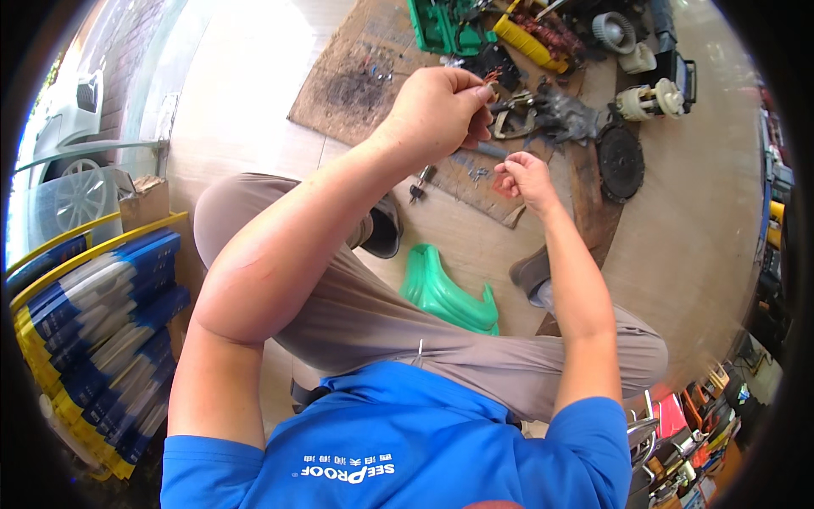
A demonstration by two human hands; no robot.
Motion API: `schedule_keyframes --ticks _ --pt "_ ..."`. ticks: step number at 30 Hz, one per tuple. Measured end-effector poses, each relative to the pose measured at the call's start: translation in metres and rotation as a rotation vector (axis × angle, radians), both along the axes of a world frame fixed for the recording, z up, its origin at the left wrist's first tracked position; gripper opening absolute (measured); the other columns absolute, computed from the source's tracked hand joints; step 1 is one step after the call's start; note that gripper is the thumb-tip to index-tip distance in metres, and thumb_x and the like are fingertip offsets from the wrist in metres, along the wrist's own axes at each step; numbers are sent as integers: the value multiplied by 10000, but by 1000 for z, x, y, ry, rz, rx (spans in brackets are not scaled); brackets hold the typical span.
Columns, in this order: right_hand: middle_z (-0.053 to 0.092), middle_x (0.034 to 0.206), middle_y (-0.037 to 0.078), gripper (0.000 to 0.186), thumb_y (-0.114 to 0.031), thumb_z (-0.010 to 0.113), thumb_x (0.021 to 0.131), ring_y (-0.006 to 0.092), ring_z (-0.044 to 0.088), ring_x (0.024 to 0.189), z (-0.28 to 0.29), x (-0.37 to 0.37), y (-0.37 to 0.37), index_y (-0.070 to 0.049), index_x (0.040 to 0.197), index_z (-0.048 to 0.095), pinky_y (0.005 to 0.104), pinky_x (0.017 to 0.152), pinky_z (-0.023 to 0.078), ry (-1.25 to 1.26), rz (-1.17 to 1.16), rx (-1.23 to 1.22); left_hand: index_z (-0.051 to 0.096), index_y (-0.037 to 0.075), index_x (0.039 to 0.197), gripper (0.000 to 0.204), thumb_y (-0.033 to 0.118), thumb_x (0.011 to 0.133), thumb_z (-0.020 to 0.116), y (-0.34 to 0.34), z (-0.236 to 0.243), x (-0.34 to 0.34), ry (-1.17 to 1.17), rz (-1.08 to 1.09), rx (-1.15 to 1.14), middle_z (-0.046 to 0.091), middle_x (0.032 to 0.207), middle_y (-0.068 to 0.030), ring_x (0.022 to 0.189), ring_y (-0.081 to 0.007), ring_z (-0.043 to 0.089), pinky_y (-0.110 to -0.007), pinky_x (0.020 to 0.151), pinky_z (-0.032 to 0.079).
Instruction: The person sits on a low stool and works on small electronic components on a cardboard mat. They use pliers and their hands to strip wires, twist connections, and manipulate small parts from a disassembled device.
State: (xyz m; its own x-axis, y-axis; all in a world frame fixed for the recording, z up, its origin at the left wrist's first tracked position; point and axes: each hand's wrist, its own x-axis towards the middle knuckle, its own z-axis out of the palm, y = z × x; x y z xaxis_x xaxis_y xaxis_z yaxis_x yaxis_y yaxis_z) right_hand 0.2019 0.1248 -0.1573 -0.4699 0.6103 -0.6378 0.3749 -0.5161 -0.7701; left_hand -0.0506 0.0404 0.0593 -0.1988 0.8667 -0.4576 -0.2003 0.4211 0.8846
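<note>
My left hand (443, 103) is raised over the work board, thumb and fingers pinched together. Thin copper-coloured strands (492, 77) show at its fingertips; I cannot tell whether they are in its grip or lie behind it. Lower and to the right, my right hand (529, 181) has its fingers curled in a pinch. A small reddish, see-through piece (507, 186) shows at those fingers, too blurred to name. The end of a grey rod (490, 150) lies between the two hands, close to the right fingertips. Beyond them rests a pair of grey gloves (570, 116) beside a metal clamp-like part (514, 121).
A stained board (360, 81) carries a green tool case (437, 25), a yellow tool (530, 44) and a black disc (621, 163). A white-and-black pump-like part (651, 103) stands at right. A green plastic funnel-shaped piece (448, 293) lies between my legs. Blue-yellow packets (102, 339) hang left.
</note>
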Motion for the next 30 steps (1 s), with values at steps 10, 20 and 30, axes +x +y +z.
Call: schedule_keyframes --ticks 10,20,30 --pt "678 904 82 57 -68 545 1014 143 632 666 267 27 -13 -59 1059 579 246 555 505 522 -33 95 658 -20 1107 235 189 1037 576 11 36 64 -315 -42 85 715 1028 -114 917 -205 713 -355 811 604" --pt "646 885 26 71 -72 569 1024 94 589 693 271 12 -42 -49 1086 595 228 595 469 490 -208 348 645 -68 1162 281 169 1049 545 10 45 84 -619 -129 272 696 1146 -178 1055 -263 691 -401 953 555" --pt "649 851 6 91 -68 595 1014 53 552 671 268 -4 -22 -11 1075 630 202 585 458 464 -274 332 652 -57 1168 276 167 1046 545 31 49 85 -682 -161 293 698 1011 -122 861 -205 671 -360 826 553"
